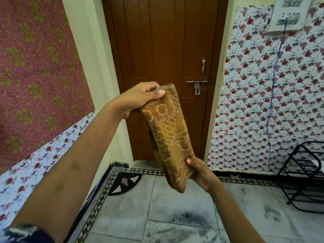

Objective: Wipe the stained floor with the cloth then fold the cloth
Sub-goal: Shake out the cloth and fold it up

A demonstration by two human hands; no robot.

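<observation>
There are two hands, a left hand and a right hand. There is one cloth. There is one brown door far away. One black rack stands on the right.

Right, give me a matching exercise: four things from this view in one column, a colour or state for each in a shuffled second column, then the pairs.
Things
1. cloth
2. door
3. rack
4. left hand

Descriptions
A. black wire frame, standing on the floor at the right
B. brown wood, closed, with a metal latch
C. grips the cloth's upper end
D. yellow-brown patterned, folded lengthwise, held off the floor

Pairs: 1-D, 2-B, 3-A, 4-C
</observation>
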